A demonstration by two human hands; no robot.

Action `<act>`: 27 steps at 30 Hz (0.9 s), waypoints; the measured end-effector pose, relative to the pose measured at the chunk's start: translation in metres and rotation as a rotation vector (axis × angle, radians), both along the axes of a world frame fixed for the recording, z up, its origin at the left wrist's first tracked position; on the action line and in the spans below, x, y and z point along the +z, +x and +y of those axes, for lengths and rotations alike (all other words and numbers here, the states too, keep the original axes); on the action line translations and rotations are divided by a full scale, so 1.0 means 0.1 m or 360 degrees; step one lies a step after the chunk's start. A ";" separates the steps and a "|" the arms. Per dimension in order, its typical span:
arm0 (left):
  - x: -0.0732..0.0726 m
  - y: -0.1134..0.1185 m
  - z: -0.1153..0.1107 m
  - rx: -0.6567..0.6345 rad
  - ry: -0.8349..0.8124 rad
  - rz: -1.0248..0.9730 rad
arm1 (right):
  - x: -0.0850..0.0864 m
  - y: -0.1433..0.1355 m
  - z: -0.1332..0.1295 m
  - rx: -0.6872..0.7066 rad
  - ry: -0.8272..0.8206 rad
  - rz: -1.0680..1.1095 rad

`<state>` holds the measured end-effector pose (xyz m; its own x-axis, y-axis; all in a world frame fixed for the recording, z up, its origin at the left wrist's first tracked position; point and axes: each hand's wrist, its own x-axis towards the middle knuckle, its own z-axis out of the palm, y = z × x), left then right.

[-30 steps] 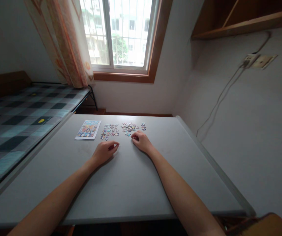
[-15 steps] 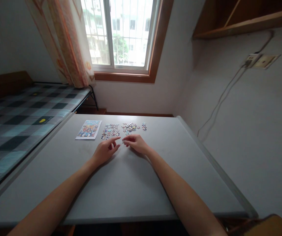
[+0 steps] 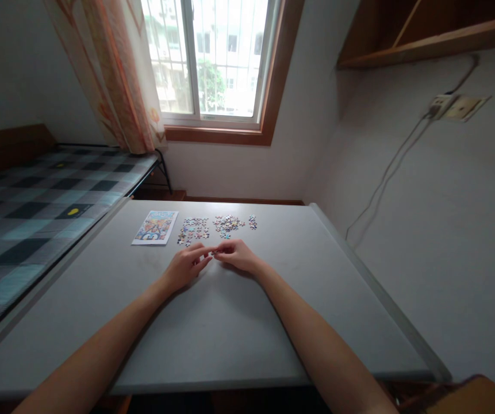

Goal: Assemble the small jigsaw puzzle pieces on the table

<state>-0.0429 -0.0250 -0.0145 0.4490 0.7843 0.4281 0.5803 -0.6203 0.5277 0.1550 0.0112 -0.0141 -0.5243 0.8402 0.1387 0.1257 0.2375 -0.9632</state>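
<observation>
My right hand (image 3: 237,256) pinches small jigsaw puzzle pieces (image 3: 215,252) just above the table; the fingers partly hide them, so I cannot tell how many there are. My left hand (image 3: 185,267) meets it from the left, index finger stretched out to the pieces and thumb apart below. Beyond the hands lie loose jigsaw pieces in groups: spread-out rows (image 3: 194,229) on the left, a denser heap (image 3: 229,222) in the middle and a small cluster (image 3: 253,222) on the right. A colourful picture sheet (image 3: 156,227) lies flat left of them.
The grey-white table (image 3: 213,339) runs up to the wall below a barred window (image 3: 213,63). On the left stands a bed with a checked mattress (image 3: 70,184), near a patterned curtain (image 3: 118,75). A power cable (image 3: 387,172) hangs along the right wall under a wooden shelf (image 3: 437,43).
My right hand has come slightly nearer and lower with the pieces. The left index finger now reaches the pieces, closing the gap between the hands. The loose pieces look unmoved.
</observation>
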 end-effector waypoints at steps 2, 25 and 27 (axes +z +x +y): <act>0.00 0.00 0.00 -0.0005 0.0013 -0.0008 | 0.01 0.00 -0.01 0.0011 0.0017 -0.0032; -0.02 0.00 0.00 0.0168 0.0148 -0.0120 | 0.02 0.01 0.00 0.0013 0.0002 -0.0045; -0.02 0.00 0.00 0.0154 0.0150 -0.0125 | 0.02 0.02 0.00 0.0003 0.0001 -0.0060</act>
